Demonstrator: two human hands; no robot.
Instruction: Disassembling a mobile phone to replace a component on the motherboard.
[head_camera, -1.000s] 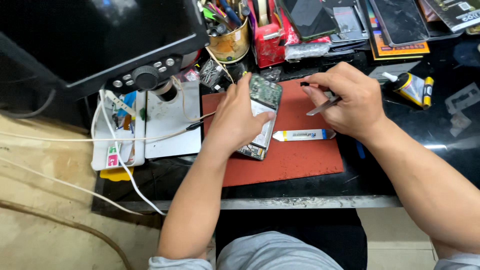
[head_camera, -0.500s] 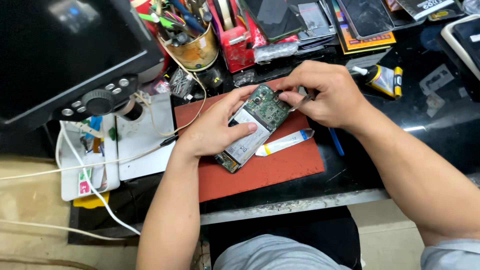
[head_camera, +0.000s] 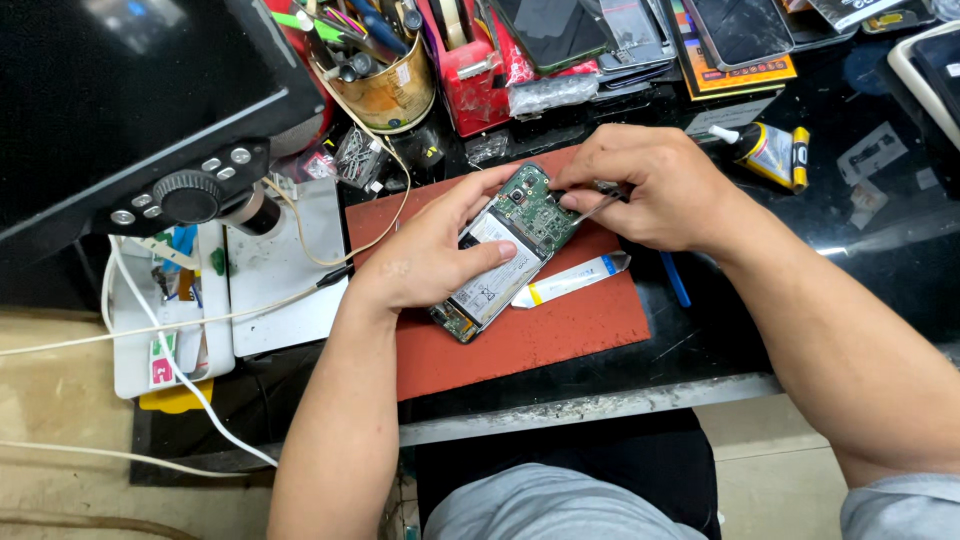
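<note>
On red mat (head_camera: 560, 340), left hand (head_camera: 425, 265) grips opened phone (head_camera: 505, 250); right hand (head_camera: 650, 185) pinches half-hidden tweezers (head_camera: 592, 208).

An opened phone (head_camera: 507, 250) is gripped by the left hand (head_camera: 425, 262) over a red mat (head_camera: 560, 335), while thin tweezers (head_camera: 593, 208) are pressed to its green board by the right hand (head_camera: 645, 185).

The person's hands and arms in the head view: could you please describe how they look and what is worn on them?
Both the left hand and the right hand are bare: no gloves, rings or watch show. The forearms are uncovered too. A light grey short sleeve shows at the right upper arm only; the left arm's sleeve lies outside the picture.
</note>
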